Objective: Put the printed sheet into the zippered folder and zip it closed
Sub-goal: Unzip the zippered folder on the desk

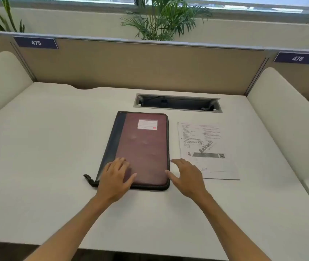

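A maroon zippered folder (142, 146) with a dark spine and a white label lies flat and closed in the middle of the white desk (46, 147). Its zipper tab (89, 180) sticks out at the near left corner. The printed sheet (205, 149) lies flat just to the right of the folder. My left hand (115, 178) rests with straight fingers on the folder's near left corner. My right hand (186, 178) is spread between the folder's near right edge and the sheet, its thumb at the folder's edge; it holds nothing.
An open cable slot (178, 102) is set into the desk behind the folder. Beige partition walls (131, 66) with labels 475 and 476 close the back, cream side dividers (281, 117) the left and right. Plants stand behind the partition.
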Demonstrator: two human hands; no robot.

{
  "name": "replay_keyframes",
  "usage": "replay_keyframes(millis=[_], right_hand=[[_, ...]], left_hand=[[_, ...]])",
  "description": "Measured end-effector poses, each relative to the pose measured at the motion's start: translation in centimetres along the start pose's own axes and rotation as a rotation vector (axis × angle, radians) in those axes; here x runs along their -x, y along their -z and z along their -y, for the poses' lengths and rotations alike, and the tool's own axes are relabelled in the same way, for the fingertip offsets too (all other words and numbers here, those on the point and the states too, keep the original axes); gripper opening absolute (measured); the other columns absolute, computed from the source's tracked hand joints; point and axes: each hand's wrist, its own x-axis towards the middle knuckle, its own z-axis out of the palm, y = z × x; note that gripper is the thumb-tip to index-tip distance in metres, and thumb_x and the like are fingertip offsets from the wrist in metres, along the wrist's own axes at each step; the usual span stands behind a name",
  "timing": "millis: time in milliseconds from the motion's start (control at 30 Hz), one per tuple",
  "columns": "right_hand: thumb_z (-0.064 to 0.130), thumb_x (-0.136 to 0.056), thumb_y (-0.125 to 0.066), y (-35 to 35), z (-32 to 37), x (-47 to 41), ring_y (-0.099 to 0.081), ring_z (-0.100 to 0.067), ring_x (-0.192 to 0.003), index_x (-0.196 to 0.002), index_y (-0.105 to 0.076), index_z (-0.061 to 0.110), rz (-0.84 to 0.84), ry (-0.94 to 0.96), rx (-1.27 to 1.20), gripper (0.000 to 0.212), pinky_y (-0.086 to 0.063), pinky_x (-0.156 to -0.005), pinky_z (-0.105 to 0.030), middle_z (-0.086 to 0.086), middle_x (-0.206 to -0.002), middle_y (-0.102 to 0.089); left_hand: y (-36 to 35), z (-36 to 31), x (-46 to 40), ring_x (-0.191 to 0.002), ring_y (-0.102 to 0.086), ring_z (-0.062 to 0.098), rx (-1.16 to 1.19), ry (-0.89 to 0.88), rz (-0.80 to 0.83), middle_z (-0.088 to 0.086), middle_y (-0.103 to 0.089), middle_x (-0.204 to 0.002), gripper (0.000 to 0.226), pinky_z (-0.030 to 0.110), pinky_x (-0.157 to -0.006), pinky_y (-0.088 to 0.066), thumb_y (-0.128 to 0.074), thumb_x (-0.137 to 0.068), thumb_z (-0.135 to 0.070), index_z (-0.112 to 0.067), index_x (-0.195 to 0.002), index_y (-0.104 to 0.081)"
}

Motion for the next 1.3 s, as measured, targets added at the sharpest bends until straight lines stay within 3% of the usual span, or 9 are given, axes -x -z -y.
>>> replay_keyframes(millis=[200, 500, 800, 967, 1300], right_hand=[[0.056, -0.090, -0.049, -2.0, 1.3, 0.7, -0.060, -0.017, -0.106, -0.131, -0.054, 0.023, 0.077, 0.028, -0.002, 0.052, -0.048, -0.087, -0.031, 0.006, -0.126, -0.060], [0.052, -0.090, -0.053, -2.1, 1.4, -1.1, -0.061, -0.016, -0.105, -0.129, -0.057, 0.022, 0.030, 0.019, -0.011, 0.049, -0.049, -0.088, -0.031, 0.006, -0.125, -0.061], [0.048, -0.090, -0.053, -1.2, 2.3, -7.5, -0.061, -0.015, -0.108, -0.130, -0.056, 0.022, 0.048, 0.057, -0.045, 0.048, -0.051, -0.090, -0.032, 0.005, -0.128, -0.061], [0.047, -0.090, -0.054, -1.3, 2.7, -11.7, -0.060, -0.016, -0.111, -0.132, -0.054, 0.021, 0.093, 0.081, -0.052, 0.049, -0.051, -0.091, -0.035, 0.003, -0.128, -0.060], [0.043, -0.088, -0.056, -3.0, 4.3, -20.9, -0.061, -0.021, -0.110, -0.131, -0.054, 0.023, 0.208, 0.139, -0.058, 0.048, -0.051, -0.091, -0.037, 0.001, -0.125, -0.063]], left_hand=[[-0.9, 1.5, 1.8, -0.128, -0.050, 0.026, -0.050, 0.011, 0.019, 0.006, -0.057, -0.134, 0.058, 0.042, -0.107, -0.039, -0.038, -0.087, -0.056, -0.014, -0.119, -0.063], [-1.0, 2.3, 0.2, -0.120, -0.055, 0.027, -0.033, 0.013, -0.039, 0.006, -0.060, -0.128, 0.054, 0.042, -0.102, -0.042, -0.042, -0.087, -0.054, -0.014, -0.114, -0.065], [-0.3, 5.3, -8.3, -0.112, -0.055, 0.029, -0.064, 0.211, -0.035, 0.011, -0.057, -0.127, 0.049, 0.043, -0.090, -0.047, -0.056, -0.088, -0.046, -0.009, -0.120, -0.058], [-0.3, 6.7, -13.5, -0.117, -0.051, 0.033, -0.051, 0.336, -0.011, 0.015, -0.053, -0.131, 0.059, 0.047, -0.091, -0.046, -0.050, -0.089, -0.051, -0.007, -0.128, -0.052], [-1.2, 9.1, -22.3, -0.117, -0.047, 0.036, 0.031, 0.386, 0.015, 0.019, -0.052, -0.125, 0.065, 0.047, -0.090, -0.043, -0.042, -0.092, -0.057, -0.003, -0.129, -0.047]])
